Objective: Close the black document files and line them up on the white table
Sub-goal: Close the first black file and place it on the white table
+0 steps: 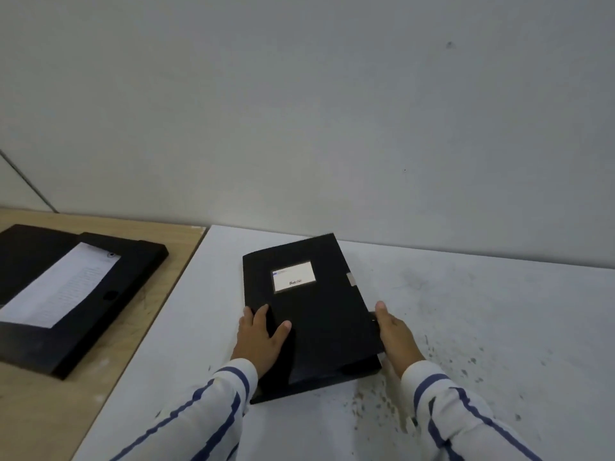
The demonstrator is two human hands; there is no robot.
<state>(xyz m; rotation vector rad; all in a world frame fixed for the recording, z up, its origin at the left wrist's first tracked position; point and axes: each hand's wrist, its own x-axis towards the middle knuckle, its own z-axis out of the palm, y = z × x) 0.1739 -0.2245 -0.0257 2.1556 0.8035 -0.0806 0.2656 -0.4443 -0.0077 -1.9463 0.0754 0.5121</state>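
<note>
A closed black document file point(316, 314) with a white label lies flat on the white table point(482, 311), slightly turned, its far end near the wall. My left hand point(259, 337) grips its left edge, thumb on top of the cover. My right hand point(396, 334) presses against its right edge near the flap. A second black file point(66, 294) lies open on the wooden table at the left, with a white printed sheet inside it.
The wooden table point(100, 377) butts against the white table's left side. A plain grey wall point(332, 111) runs along the back of both. Dark specks and smudges mark the white surface to the right of the closed file.
</note>
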